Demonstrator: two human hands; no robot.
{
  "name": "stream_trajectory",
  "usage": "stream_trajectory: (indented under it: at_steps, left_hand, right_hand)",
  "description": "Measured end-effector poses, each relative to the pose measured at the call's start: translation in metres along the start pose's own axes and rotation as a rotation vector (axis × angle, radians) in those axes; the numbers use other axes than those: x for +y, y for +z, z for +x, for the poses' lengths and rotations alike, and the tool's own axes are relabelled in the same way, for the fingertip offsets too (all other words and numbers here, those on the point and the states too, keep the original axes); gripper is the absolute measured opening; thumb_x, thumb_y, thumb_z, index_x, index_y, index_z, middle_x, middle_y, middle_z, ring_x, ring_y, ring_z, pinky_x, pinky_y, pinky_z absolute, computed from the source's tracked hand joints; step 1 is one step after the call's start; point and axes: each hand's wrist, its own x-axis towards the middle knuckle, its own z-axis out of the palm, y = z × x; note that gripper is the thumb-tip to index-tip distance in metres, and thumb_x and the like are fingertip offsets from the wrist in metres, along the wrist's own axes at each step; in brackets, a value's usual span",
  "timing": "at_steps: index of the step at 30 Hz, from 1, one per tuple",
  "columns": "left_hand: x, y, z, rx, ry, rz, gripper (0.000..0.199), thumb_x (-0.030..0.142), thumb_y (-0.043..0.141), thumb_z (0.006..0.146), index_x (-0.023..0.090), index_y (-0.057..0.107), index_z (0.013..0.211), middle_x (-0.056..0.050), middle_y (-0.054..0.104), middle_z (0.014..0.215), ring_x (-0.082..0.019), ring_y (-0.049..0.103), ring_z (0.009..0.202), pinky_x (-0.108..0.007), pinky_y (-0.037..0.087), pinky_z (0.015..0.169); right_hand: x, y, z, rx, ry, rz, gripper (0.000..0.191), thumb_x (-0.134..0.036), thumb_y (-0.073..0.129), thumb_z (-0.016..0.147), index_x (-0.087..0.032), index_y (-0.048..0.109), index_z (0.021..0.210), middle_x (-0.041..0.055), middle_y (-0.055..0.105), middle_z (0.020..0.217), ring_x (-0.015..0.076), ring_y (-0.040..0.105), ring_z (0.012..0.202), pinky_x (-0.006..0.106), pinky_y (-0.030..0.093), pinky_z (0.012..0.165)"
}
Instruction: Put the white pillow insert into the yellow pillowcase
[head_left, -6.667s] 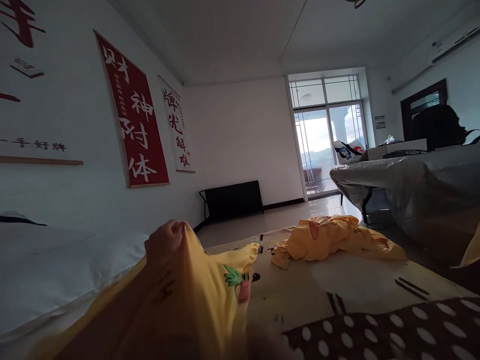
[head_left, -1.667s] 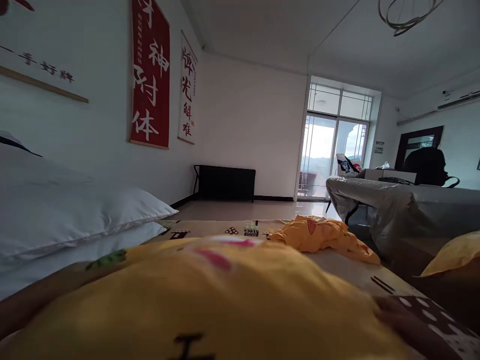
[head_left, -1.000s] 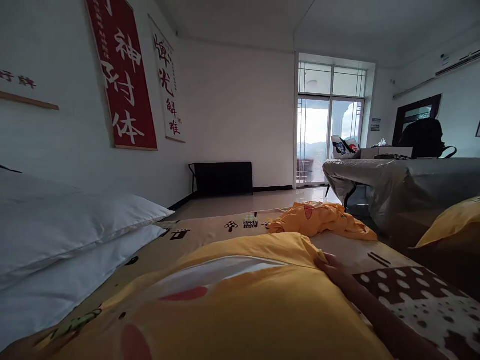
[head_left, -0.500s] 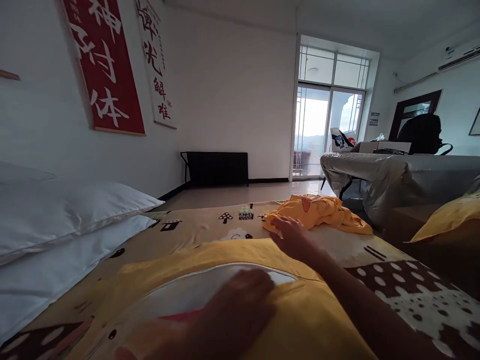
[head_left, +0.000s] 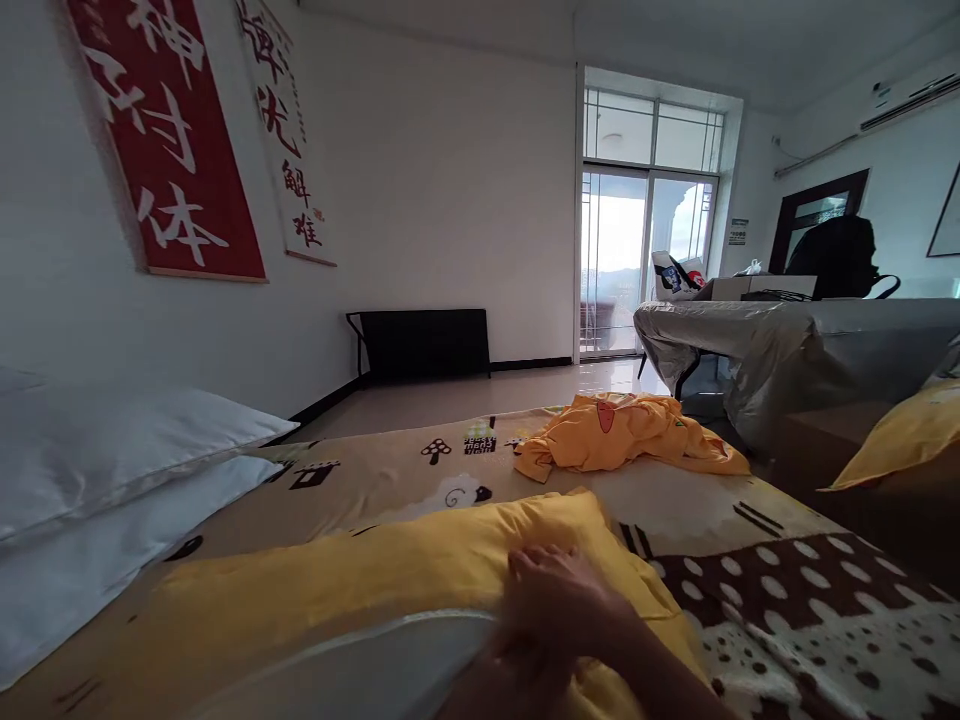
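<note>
A yellow pillow with a pale, white-edged area on its near side lies on the patterned bedsheet. My right hand is on its right part, with fingers bent into the yellow cloth. Close below, my left hand is blurred against the pillow, and its fingers are partly hidden by the right hand. Beyond the pillow, a crumpled orange cloth with a carrot print rests apart from both hands.
White pillows are stacked at the left. Another yellow cloth item is at the right edge. Past the bed are a black folded panel by the wall and a plastic-covered table with a black bag.
My right hand has moved back from beside the orange cloth onto the yellow pillow. My left hand has come toward it, lower in view. The view has shifted slightly right.
</note>
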Motion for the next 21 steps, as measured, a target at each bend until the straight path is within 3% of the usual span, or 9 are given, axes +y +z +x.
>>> stream_trajectory:
  at_steps: [2,4,7,10,12,14,16,18,21]
  left_hand:
    - [-0.001,0.006,-0.005,0.024,0.046,0.011,0.040,0.015,0.031,0.092,0.015,0.048,0.128,-0.011,0.063,0.121,-0.023,0.061,0.108,-0.040,0.046,0.098]
    - [0.002,-0.003,-0.007,0.005,0.040,0.005,0.038,0.023,0.039,0.092,0.015,0.047,0.128,-0.010,0.063,0.120,-0.024,0.061,0.107,-0.041,0.047,0.095]
    - [0.012,-0.041,-0.002,-0.120,-0.024,0.009,0.036,0.040,0.052,0.087,0.018,0.056,0.115,-0.006,0.068,0.105,-0.024,0.065,0.091,-0.038,0.051,0.079]
    - [0.024,-0.088,0.017,-0.184,0.006,0.114,0.025,0.038,0.049,0.088,0.018,0.063,0.088,-0.005,0.068,0.082,-0.023,0.064,0.071,-0.038,0.049,0.063]
    - [0.029,-0.113,0.035,-0.177,0.028,0.139,0.023,0.031,0.048,0.086,0.016,0.065,0.091,-0.009,0.069,0.087,-0.026,0.064,0.076,-0.039,0.050,0.065]
    - [0.028,-0.126,0.052,-0.207,-0.018,0.073,0.035,0.021,0.046,0.084,0.014,0.060,0.115,-0.014,0.065,0.113,-0.029,0.062,0.097,-0.042,0.050,0.083]
    - [0.024,-0.124,0.062,-0.287,-0.117,-0.022,0.052,0.017,0.036,0.087,0.011,0.040,0.138,-0.018,0.044,0.140,-0.031,0.048,0.123,-0.046,0.041,0.102]
    - [0.018,-0.110,0.062,-0.321,-0.162,-0.089,0.057,0.017,0.030,0.089,0.010,0.025,0.146,-0.016,0.028,0.150,-0.030,0.031,0.136,-0.048,0.030,0.110]
    - [0.013,-0.084,0.049,-0.212,-0.135,-0.147,0.061,0.023,0.032,0.090,0.020,0.014,0.149,-0.009,0.022,0.154,-0.027,0.024,0.139,-0.049,0.025,0.113]
  right_hand:
    - [0.000,0.002,0.000,-0.001,0.028,-0.044,0.031,-0.016,0.044,0.084,-0.012,0.057,0.112,0.0173,0.064,0.109,0.0301,0.060,0.099,0.044,0.046,0.079]
    - [0.002,0.000,0.001,0.007,0.046,-0.024,0.032,-0.015,0.040,0.085,-0.014,0.057,0.112,0.0157,0.064,0.110,0.0289,0.059,0.102,0.045,0.045,0.083]
    - [0.009,-0.012,0.001,0.109,0.192,-0.004,0.032,-0.011,0.042,0.079,-0.014,0.059,0.106,0.0145,0.063,0.108,0.0281,0.058,0.102,0.044,0.044,0.083]
    - [0.016,-0.025,-0.003,0.240,0.343,-0.044,0.031,-0.009,0.044,0.075,-0.014,0.060,0.100,0.0144,0.062,0.104,0.0281,0.058,0.098,0.040,0.043,0.080]
    - [0.017,-0.032,-0.006,0.271,0.345,-0.061,0.027,-0.008,0.043,0.075,-0.015,0.062,0.094,0.0126,0.063,0.098,0.0261,0.059,0.095,0.037,0.042,0.078]
    - [0.015,-0.037,-0.010,0.283,0.327,-0.076,0.026,-0.007,0.043,0.077,-0.016,0.063,0.091,0.0115,0.063,0.097,0.0246,0.058,0.095,0.036,0.041,0.079]
    - [0.013,-0.040,-0.012,0.290,0.320,-0.094,0.026,-0.006,0.044,0.078,-0.016,0.063,0.092,0.0112,0.063,0.099,0.0243,0.057,0.097,0.035,0.040,0.081]
    - [0.011,-0.040,-0.013,0.296,0.334,-0.119,0.027,-0.006,0.043,0.080,-0.017,0.063,0.096,0.0114,0.063,0.101,0.0243,0.057,0.098,0.036,0.040,0.081]
    - [0.010,-0.034,-0.012,0.247,0.399,-0.144,0.032,-0.006,0.040,0.083,-0.015,0.061,0.105,0.0136,0.064,0.104,0.0264,0.058,0.099,0.039,0.041,0.080]
